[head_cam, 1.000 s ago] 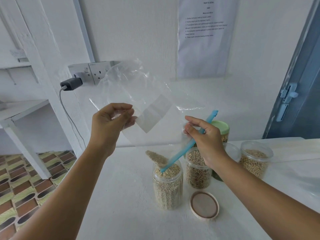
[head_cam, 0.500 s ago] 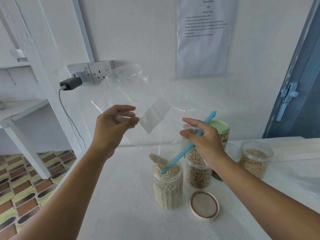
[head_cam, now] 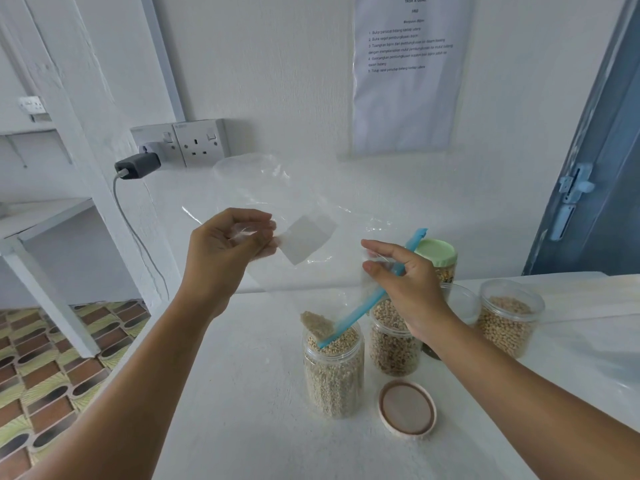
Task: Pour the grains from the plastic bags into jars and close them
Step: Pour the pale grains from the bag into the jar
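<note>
White wall and white counter (head_cam: pixel 221 393), floor drop at its left edge. The left hand (head_cam: pixel 221 251) pinches the upturned clear plastic bag (head_cam: pixel 304 209) by its bottom corner; the right hand (head_cam: pixel 408 289) grips the bag's mouth together with a blue clip (head_cam: pixel 363 311) over the front open jar (head_cam: pixel 334 372). Compared with a second ago, both hands sit slightly lower, and only a small heap of grains (head_cam: pixel 317 323) remains at the bag's mouth; judged nearly emptied. The jar is full to its rim, so spill risk is high. Its lid (head_cam: pixel 407 408) lies just beside it, ready. Three more jars (head_cam: pixel 394 341) crowd the right; open room lies front and left.
</note>
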`<state>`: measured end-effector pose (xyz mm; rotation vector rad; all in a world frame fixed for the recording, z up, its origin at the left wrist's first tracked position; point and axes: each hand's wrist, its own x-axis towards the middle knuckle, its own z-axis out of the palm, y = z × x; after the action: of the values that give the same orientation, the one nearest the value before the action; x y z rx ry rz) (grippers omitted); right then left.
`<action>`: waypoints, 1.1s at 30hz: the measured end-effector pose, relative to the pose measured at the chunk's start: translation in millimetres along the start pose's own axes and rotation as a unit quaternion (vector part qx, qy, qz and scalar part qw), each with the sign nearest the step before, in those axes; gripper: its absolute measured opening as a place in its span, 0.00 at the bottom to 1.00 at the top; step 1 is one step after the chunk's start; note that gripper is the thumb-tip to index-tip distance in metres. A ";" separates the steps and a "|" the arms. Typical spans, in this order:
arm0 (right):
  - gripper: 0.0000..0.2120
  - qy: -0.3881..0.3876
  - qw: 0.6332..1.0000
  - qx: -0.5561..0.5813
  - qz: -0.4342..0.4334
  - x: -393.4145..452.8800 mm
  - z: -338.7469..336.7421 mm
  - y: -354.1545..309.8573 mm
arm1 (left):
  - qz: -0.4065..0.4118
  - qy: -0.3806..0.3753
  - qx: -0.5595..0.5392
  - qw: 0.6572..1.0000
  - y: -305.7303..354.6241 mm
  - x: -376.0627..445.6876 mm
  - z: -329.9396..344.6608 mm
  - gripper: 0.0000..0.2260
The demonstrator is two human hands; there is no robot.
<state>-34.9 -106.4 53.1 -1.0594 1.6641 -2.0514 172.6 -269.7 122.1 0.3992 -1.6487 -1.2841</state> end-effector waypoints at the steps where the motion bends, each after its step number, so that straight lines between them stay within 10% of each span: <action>1: 0.16 -0.005 1.000 -0.001 -0.001 -0.3 -0.4 1.0 | 0.005 -0.001 0.008 1.000 -0.8 0.5 0.2 0.07; 33: 0.15 -0.010 0.999 0.042 0.000 -3.5 -3.2 7.8 | 0.049 -0.009 0.047 0.998 6.2 6.0 14.9 0.09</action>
<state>-36.4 -104.1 44.3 -1.0480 1.5533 -2.0851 159.2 -263.4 130.8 0.3594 -1.7270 -1.1450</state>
